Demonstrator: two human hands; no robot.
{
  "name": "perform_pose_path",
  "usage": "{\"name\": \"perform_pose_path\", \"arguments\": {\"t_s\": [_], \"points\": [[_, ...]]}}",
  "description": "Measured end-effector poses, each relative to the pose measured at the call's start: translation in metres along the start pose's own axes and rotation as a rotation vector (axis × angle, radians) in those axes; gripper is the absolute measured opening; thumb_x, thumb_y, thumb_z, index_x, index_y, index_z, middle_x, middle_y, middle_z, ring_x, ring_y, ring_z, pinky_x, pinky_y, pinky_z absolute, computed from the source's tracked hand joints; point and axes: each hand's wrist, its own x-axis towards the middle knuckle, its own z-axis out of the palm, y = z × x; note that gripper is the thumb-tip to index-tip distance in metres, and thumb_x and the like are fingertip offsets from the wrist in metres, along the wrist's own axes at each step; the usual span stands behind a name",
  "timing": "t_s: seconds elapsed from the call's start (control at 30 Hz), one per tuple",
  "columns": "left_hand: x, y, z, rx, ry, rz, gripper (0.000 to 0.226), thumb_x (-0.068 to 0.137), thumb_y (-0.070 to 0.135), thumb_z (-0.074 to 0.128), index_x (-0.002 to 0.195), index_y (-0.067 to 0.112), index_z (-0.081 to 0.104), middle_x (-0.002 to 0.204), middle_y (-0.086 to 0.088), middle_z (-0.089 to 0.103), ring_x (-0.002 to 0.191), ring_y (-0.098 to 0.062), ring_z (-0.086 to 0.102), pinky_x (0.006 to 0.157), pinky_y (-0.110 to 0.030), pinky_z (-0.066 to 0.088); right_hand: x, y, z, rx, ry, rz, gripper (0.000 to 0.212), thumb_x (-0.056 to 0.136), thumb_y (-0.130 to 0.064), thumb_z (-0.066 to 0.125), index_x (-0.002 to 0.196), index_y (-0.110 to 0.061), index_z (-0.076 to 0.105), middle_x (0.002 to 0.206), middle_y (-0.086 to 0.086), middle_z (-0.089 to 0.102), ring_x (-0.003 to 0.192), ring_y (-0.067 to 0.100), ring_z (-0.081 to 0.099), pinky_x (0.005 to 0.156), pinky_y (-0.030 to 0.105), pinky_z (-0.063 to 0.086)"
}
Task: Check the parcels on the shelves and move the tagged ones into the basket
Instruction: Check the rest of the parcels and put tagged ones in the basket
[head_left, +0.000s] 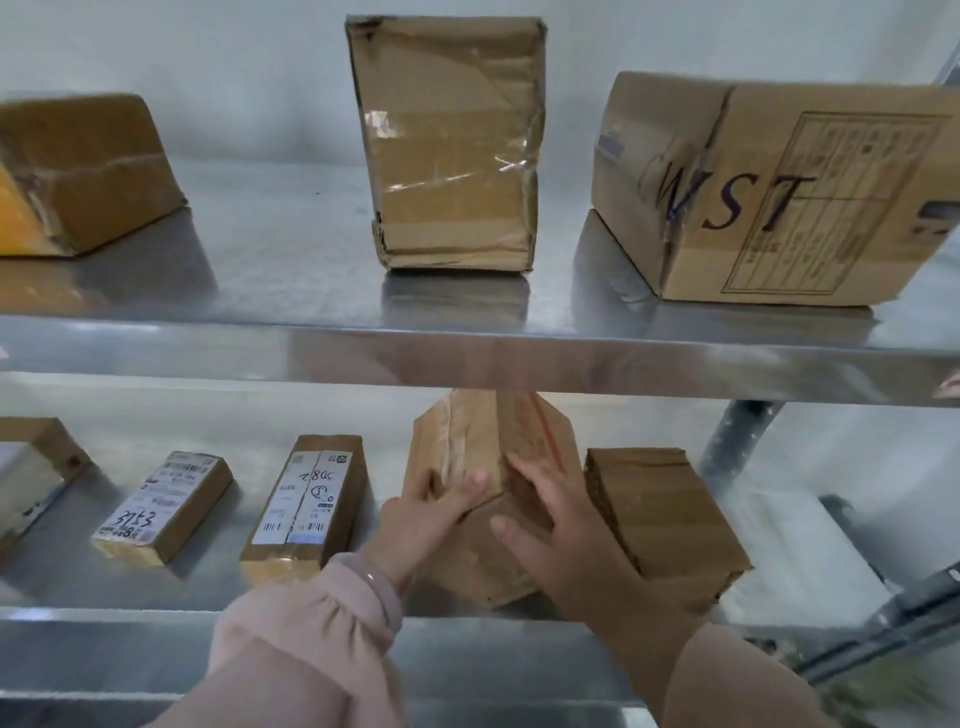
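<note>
Both my hands are on a brown cardboard parcel on the lower metal shelf. The parcel is tilted up on one corner, with a red line down its upper right face. My left hand grips its left side, fingers curled over the taped edge. My right hand lies on its right face with fingers spread. No label shows on the faces turned to me. To its left lie two parcels with white labels, one marked with handwritten digits, the other also hand-marked. The basket is out of view.
A plain brown box sits just right of the held parcel. The upper shelf carries a taped upright parcel, a box marked WST and a brown parcel at left. A shelf post stands at right.
</note>
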Motion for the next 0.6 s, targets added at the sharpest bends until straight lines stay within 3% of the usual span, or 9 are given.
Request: {"name": "perform_pose_path", "arguments": {"t_s": [0.1, 0.17, 0.23, 0.3, 0.37, 0.47, 0.53, 0.6], "points": [[-0.001, -0.002, -0.003, -0.084, -0.011, -0.022, 0.088, 0.049, 0.077, 0.067, 0.123, 0.033, 0.053, 0.121, -0.001, 0.065, 0.110, -0.020, 0.064, 0.102, -0.037, 0.048, 0.004, 0.002, 0.001, -0.039, -0.119, -0.027, 0.065, 0.086, -0.054, 0.049, 0.147, -0.041, 0.030, 0.141, -0.030, 0.020, 0.130, -0.015, 0.010, 0.114, 0.024, 0.010], [-0.002, -0.001, -0.005, -0.156, 0.002, 0.012, 0.053, 0.065, 0.064, 0.071, 0.106, 0.033, 0.063, 0.101, 0.010, 0.073, 0.093, -0.008, 0.070, 0.084, -0.025, 0.054, 0.008, 0.007, -0.001, -0.013, -0.181, -0.038, 0.057, 0.092, -0.048, 0.050, 0.146, -0.041, 0.034, 0.146, -0.031, 0.021, 0.135, -0.014, 0.011, 0.117, 0.027, 0.012], [-0.002, 0.000, -0.007, -0.110, 0.083, 0.094, 0.027, 0.075, 0.056, 0.072, 0.095, 0.041, 0.063, 0.095, 0.020, 0.071, 0.083, 0.007, 0.067, 0.066, -0.010, 0.049, 0.010, 0.014, -0.004, 0.027, -0.204, -0.024, 0.048, 0.095, -0.042, 0.050, 0.142, -0.040, 0.042, 0.150, -0.028, 0.028, 0.138, -0.010, 0.018, 0.119, 0.031, 0.020], [-0.003, 0.001, -0.005, -0.043, 0.068, 0.152, 0.037, 0.081, 0.050, 0.071, 0.113, 0.045, 0.054, 0.106, 0.022, 0.064, 0.089, 0.011, 0.062, 0.065, -0.005, 0.044, 0.011, 0.020, -0.004, 0.039, -0.203, 0.004, 0.045, 0.096, -0.040, 0.051, 0.140, -0.040, 0.045, 0.149, -0.026, 0.033, 0.137, -0.008, 0.024, 0.117, 0.033, 0.028], [-0.002, -0.003, -0.003, -0.042, 0.058, 0.172, 0.055, 0.086, 0.039, 0.069, 0.136, 0.035, 0.047, 0.117, 0.014, 0.065, 0.099, 0.005, 0.062, 0.072, -0.007, 0.046, 0.011, 0.025, -0.002, 0.005, -0.149, 0.023, 0.048, 0.096, -0.040, 0.050, 0.143, -0.040, 0.040, 0.146, -0.024, 0.035, 0.134, -0.007, 0.030, 0.111, 0.027, 0.035], [-0.002, -0.014, -0.008, -0.142, 0.099, 0.127, 0.040, 0.091, 0.029, 0.063, 0.130, 0.037, 0.055, 0.112, 0.011, 0.072, 0.098, -0.004, 0.067, 0.080, -0.017, 0.051, 0.011, 0.031, -0.004, 0.020, 0.009, 0.125, 0.043, 0.097, -0.039, 0.049, 0.138, -0.041, 0.036, 0.127, -0.025, 0.040, 0.111, -0.022, 0.040, 0.080, 0.001, 0.041], [-0.002, -0.025, -0.009, -0.209, 0.046, 0.052, 0.030, 0.095, 0.030, 0.058, 0.122, 0.041, 0.060, 0.110, 0.010, 0.073, 0.105, -0.011, 0.067, 0.093, -0.034, 0.052, 0.010, 0.034, -0.006, 0.131, -0.012, 0.262, 0.035, 0.099, -0.040, 0.046, 0.133, -0.040, 0.040, 0.123, -0.026, 0.045, 0.104, -0.019, 0.045, 0.082, 0.010, 0.049], [-0.003, -0.037, -0.006, -0.281, -0.033, 0.018, 0.028, 0.098, 0.029, 0.052, 0.122, 0.039, 0.061, 0.112, 0.006, 0.073, 0.107, -0.015, 0.067, 0.093, -0.040, 0.053, 0.008, 0.034, -0.007, 0.287, -0.067, 0.329, 0.029, 0.101, -0.039, 0.043, 0.128, -0.036, 0.051, 0.113, -0.023, 0.064, 0.097, -0.009, 0.061, 0.073, 0.013, 0.054]]}}
